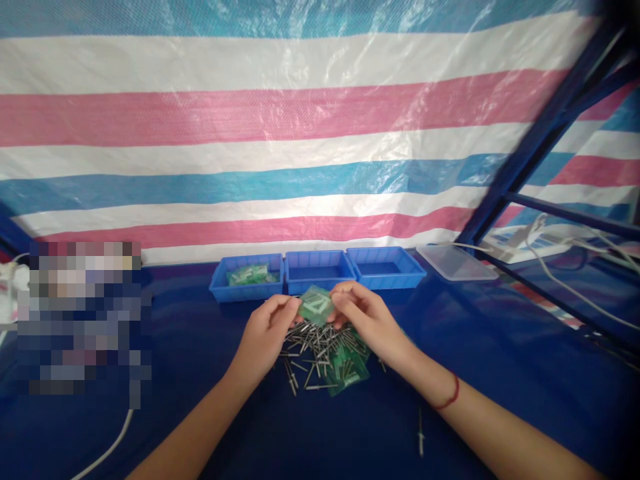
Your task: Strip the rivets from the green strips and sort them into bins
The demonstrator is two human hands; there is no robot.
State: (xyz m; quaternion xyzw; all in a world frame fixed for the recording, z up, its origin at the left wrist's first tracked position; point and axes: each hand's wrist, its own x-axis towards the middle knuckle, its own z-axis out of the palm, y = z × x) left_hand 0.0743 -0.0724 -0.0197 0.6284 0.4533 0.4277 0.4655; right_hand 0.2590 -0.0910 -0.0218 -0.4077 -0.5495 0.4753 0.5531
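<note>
Between my two hands a small green plastic bag [316, 305] is held up, with pale pieces showing inside it. My left hand [273, 323] pinches its left edge between thumb and fingers. On the other side my right hand [364, 319] grips the right edge. Under the bag lies a loose pile of metal pop rivets [323, 343], some spread out toward me. Another green bag [347, 370], with rivets in or under it, rests at the near right of the pile. A single rivet [421, 433] lies apart, near my right forearm.
Behind the pile stand three blue trays in a row: the left tray [245, 291] has green bags [253, 274] in it, then a middle tray [320, 283] and a right tray [387, 280]. A clear plastic lid [457, 263] lies farther right, near a blue metal frame [520, 160] and white cables.
</note>
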